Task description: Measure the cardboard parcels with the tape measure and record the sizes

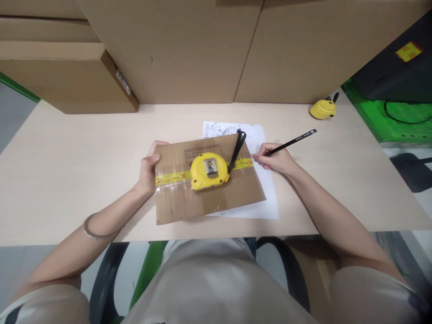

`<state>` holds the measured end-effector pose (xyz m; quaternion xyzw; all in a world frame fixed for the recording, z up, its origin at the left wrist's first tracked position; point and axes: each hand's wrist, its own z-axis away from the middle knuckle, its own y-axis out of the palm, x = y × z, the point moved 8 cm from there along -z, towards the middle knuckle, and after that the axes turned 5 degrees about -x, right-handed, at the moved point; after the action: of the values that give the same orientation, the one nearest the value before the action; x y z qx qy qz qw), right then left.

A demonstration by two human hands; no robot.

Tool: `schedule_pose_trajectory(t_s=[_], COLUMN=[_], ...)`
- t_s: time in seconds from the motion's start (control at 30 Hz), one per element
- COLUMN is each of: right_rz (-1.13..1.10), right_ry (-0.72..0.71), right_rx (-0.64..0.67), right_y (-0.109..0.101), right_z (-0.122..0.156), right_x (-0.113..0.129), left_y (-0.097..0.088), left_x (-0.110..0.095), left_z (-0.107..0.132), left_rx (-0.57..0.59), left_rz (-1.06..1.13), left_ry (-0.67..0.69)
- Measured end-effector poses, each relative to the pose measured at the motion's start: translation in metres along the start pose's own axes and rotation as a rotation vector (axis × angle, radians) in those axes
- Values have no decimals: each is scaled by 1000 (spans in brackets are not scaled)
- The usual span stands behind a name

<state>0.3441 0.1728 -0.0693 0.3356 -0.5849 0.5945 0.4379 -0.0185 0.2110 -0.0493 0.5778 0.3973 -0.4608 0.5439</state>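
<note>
My left hand (149, 168) grips the left edge of a flat cardboard box (178, 204), thumb on top and the other fingers mostly hidden. Yellow printed tape runs across the box. On top of it lies a yellow tape measure (206, 173) with a metal clip and a black wrist strap (238, 148). Under the box is a white sheet of paper (268, 198) with pen marks, partly covered. Beside the box's right edge, my right hand (275, 158) is closed around a black pencil (299, 138); its lower end is hidden by the fingers.
Large cardboard boxes (189, 58) stand along the back of the table (67, 180), with another carton (67, 81) at the back left. A second yellow tape measure (323, 109) sits at the back right. Beyond the right edge are a green crate (381, 112) and a black case (388, 67).
</note>
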Motion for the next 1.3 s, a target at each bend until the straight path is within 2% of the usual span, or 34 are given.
schedule_pose_trajectory(t_s=[0.37, 0.47, 0.6, 0.73, 0.83, 0.9, 0.97, 1.03, 1.1, 1.2, 1.27, 1.3], right_rz=[232, 390, 645, 735, 630, 500, 446, 471, 470, 263, 130, 111], right_ry=[48, 75, 100, 42, -168, -435, -697, -842, -831, -650, -564, -572], right_rx=[-4, -76, -149, -321, -458, -376, -155, 75, 216, 353, 367, 348], right_y=[-5, -16, -28, -40, -40, -19, 16, 52, 76, 89, 88, 87], right_z=[2, 7, 11, 16, 29, 40, 53, 66, 70, 68, 67, 66], right_x=[0, 3, 12, 43, 92, 133, 165, 180, 181, 171, 168, 171], left_y=[-1, -6, -7, 0, 3, 5, 7, 8, 8, 9, 10, 10], left_x=[-5, -7, -4, 2, 6, 6, 2, -8, -20, -34, -35, -35], left_z=[4, 13, 26, 33, 32, 30, 29, 30, 34, 40, 41, 40], left_rx=[-15, -53, -54, 61, 144, 194, 226, 212, 166, 129, 128, 123], left_rz=[-45, -55, -26, -34, -30, -57, -104, -170, -253, -416, -497, -506], left_ry=[31, 50, -4, -49, -59, -41, 11, 87, 178, 268, 268, 257])
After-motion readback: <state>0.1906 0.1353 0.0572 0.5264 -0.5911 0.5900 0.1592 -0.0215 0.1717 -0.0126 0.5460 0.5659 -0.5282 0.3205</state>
